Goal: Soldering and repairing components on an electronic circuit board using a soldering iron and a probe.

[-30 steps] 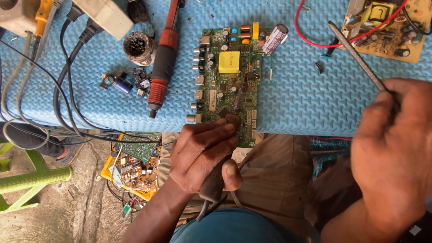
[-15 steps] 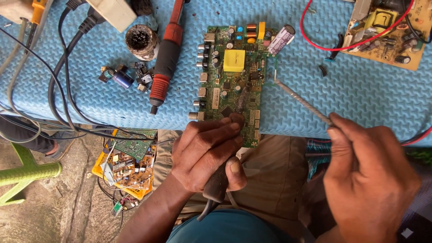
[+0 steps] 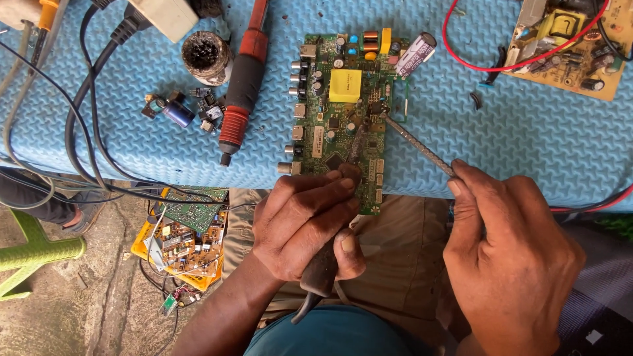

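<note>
Head view: the left hand (image 3: 306,227), closed on a dark-handled soldering iron (image 3: 322,273), steadies the thin, rigid, likely fragile green circuit board (image 3: 343,118) by its near edge, while the right hand (image 3: 511,257) pinches a slim metal rod (image 3: 417,143).

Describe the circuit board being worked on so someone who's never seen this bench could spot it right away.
Start at the blue textured mat covering the bench. At the middle of its near edge lies the green circuit board, just above the left hand, with the thin rod from the right hand touching it. It alone has a yellow square block on top; the tan board sits far right with a red wire.
</note>
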